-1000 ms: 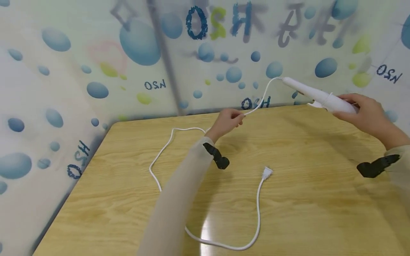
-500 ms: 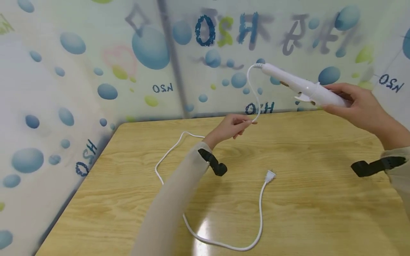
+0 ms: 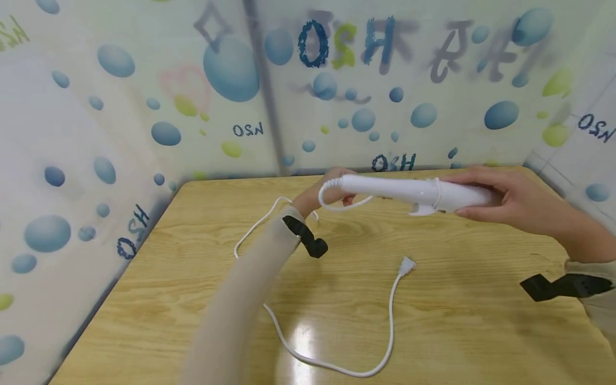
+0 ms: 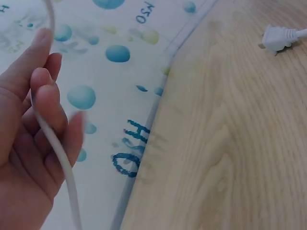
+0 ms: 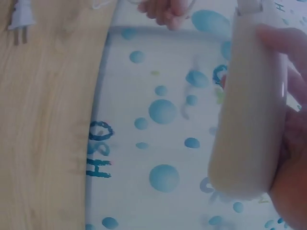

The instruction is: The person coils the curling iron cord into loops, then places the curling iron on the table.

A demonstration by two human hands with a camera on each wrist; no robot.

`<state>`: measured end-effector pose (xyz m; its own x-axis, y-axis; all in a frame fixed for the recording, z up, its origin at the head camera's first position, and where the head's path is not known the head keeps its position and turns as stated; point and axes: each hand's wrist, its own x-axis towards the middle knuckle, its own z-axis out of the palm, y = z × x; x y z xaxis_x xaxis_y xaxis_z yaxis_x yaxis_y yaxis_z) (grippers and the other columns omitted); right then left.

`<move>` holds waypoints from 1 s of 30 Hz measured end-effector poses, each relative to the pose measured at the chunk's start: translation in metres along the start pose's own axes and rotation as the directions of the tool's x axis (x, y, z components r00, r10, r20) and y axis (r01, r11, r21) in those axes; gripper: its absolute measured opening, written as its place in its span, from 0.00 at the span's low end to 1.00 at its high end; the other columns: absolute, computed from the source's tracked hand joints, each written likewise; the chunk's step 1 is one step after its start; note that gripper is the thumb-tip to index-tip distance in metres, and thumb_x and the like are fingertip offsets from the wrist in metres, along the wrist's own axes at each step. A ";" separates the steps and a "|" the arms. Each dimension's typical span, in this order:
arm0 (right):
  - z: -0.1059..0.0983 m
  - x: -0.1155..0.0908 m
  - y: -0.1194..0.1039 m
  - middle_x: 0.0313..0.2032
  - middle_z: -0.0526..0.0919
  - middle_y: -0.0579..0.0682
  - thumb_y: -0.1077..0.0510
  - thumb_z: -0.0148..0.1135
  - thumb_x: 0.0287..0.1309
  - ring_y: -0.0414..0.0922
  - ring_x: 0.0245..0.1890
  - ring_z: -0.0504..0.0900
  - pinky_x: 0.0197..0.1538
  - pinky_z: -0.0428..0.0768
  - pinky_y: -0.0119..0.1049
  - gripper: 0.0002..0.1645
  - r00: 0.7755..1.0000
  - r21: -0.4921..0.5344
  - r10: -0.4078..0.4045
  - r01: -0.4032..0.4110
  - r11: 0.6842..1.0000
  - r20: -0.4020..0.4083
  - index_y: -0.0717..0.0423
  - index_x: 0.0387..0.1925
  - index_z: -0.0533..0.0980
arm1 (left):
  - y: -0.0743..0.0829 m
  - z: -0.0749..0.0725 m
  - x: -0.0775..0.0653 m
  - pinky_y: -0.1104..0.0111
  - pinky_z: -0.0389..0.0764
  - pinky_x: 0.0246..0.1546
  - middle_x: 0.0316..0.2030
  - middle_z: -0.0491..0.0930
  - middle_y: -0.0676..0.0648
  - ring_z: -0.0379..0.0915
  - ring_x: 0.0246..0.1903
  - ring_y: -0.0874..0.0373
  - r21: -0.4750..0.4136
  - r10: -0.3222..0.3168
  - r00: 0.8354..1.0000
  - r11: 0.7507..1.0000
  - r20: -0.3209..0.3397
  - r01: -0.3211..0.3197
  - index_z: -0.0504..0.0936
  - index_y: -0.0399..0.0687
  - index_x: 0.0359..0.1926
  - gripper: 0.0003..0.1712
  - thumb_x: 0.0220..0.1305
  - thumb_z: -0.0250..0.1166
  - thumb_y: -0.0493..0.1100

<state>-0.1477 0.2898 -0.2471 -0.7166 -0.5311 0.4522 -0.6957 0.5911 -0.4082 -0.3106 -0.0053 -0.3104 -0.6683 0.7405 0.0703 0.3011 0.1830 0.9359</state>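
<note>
My right hand (image 3: 520,203) grips the thick, rounded end of a white curling iron (image 3: 392,187), held level above the table. A small lever (image 3: 422,209) juts from its underside. From its thin end, the white power cord (image 3: 332,207) loops down to my left hand (image 3: 315,191), which is partly hidden behind the iron in the head view. Up close in the left wrist view, the thumb and fingers pinch the cord (image 4: 62,158), which runs across the fingers. In the right wrist view the iron's smooth thick body (image 5: 249,110) lies against my palm.
The cord's two-prong plug (image 3: 407,266) lies on the wooden table (image 3: 481,321), with slack cord curving in front of it and under my left forearm. A wall (image 3: 289,107) with blue bubble prints borders the table's back and left. Black straps (image 3: 563,287) sit on both wrists.
The curling iron has gone from tilted up to nearly level and come lower and to the left. The cord near its end has bent into a tighter loop. My left hand has shifted slightly left.
</note>
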 end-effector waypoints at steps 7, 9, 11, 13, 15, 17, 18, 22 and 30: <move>0.023 -0.006 0.007 0.44 0.74 0.40 0.68 0.68 0.46 0.36 0.34 0.70 0.29 0.72 0.29 0.34 0.965 0.127 -0.110 0.081 0.989 0.238 0.52 0.58 0.72 | 0.044 -0.007 -0.041 0.70 0.58 0.15 0.12 0.65 0.45 0.53 0.11 0.60 0.130 -0.037 0.996 0.991 0.083 0.026 0.79 0.39 0.25 0.10 0.61 0.62 0.39; 0.028 -0.004 0.009 0.42 0.74 0.40 0.66 0.67 0.48 0.36 0.33 0.70 0.29 0.71 0.30 0.33 0.957 0.129 -0.107 0.074 0.989 0.270 0.52 0.58 0.71 | 0.054 -0.005 -0.045 0.71 0.58 0.15 0.12 0.66 0.47 0.54 0.11 0.61 0.151 -0.036 0.995 0.988 0.097 0.021 0.80 0.41 0.25 0.09 0.60 0.62 0.39; 0.032 -0.002 0.011 0.41 0.74 0.40 0.65 0.67 0.49 0.35 0.32 0.69 0.29 0.71 0.30 0.31 0.958 0.108 -0.090 0.063 0.992 0.273 0.52 0.57 0.72 | 0.061 -0.005 -0.046 0.70 0.59 0.15 0.13 0.68 0.47 0.55 0.11 0.61 0.182 -0.030 0.996 0.983 0.090 0.013 0.81 0.40 0.25 0.09 0.60 0.63 0.39; 0.036 0.000 0.014 0.40 0.74 0.40 0.65 0.67 0.49 0.35 0.31 0.69 0.28 0.71 0.30 0.30 0.964 0.068 -0.069 0.053 0.996 0.257 0.53 0.56 0.73 | 0.064 -0.004 -0.046 0.69 0.61 0.16 0.13 0.69 0.47 0.56 0.11 0.60 0.209 -0.027 0.997 0.978 0.079 0.009 0.82 0.40 0.26 0.09 0.60 0.63 0.41; 0.039 0.002 0.018 0.39 0.75 0.41 0.64 0.68 0.49 0.35 0.30 0.69 0.28 0.71 0.30 0.28 0.971 0.027 -0.021 0.016 1.000 0.240 0.54 0.55 0.73 | 0.065 -0.004 -0.047 0.68 0.64 0.16 0.14 0.70 0.46 0.59 0.12 0.59 0.228 -0.027 0.997 0.974 0.071 0.010 0.82 0.41 0.27 0.09 0.59 0.64 0.43; 0.039 0.003 0.022 0.41 0.76 0.44 0.63 0.68 0.49 0.35 0.31 0.69 0.28 0.71 0.31 0.28 0.974 -0.015 0.041 -0.039 0.999 0.221 0.55 0.54 0.74 | 0.070 -0.006 -0.050 0.67 0.68 0.18 0.15 0.73 0.44 0.62 0.12 0.57 0.237 -0.018 0.997 0.972 0.078 -0.001 0.82 0.42 0.29 0.09 0.59 0.64 0.44; 0.039 0.004 0.024 0.41 0.76 0.46 0.63 0.68 0.49 0.36 0.31 0.69 0.28 0.72 0.31 0.28 0.975 -0.027 0.074 -0.070 0.997 0.210 0.56 0.54 0.74 | 0.071 -0.006 -0.052 0.66 0.71 0.19 0.16 0.74 0.42 0.65 0.13 0.56 0.231 -0.014 0.996 0.973 0.085 -0.006 0.83 0.41 0.30 0.09 0.60 0.64 0.44; 0.039 0.002 0.030 0.45 0.77 0.52 0.64 0.68 0.48 0.36 0.34 0.70 0.30 0.72 0.32 0.29 0.980 -0.052 0.139 -0.133 0.990 0.142 0.58 0.55 0.73 | 0.074 -0.009 -0.064 0.60 0.78 0.27 0.24 0.80 0.39 0.75 0.22 0.50 0.163 0.007 0.994 0.986 0.113 -0.026 0.81 0.37 0.42 0.11 0.62 0.61 0.40; 0.036 0.000 0.030 0.48 0.76 0.51 0.65 0.68 0.48 0.34 0.35 0.70 0.33 0.68 0.25 0.31 0.984 -0.052 0.179 -0.180 0.982 -0.019 0.54 0.57 0.73 | 0.063 -0.008 -0.086 0.61 0.78 0.37 0.34 0.82 0.41 0.78 0.34 0.46 0.076 0.087 0.989 0.992 0.116 -0.096 0.74 0.35 0.55 0.19 0.64 0.57 0.33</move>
<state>-0.1706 0.2857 -0.2874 -0.8286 -0.4047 0.3868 -0.5516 0.7081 -0.4408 -0.2396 -0.0632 -0.2549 -0.5561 0.8237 0.1107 0.4148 0.1596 0.8958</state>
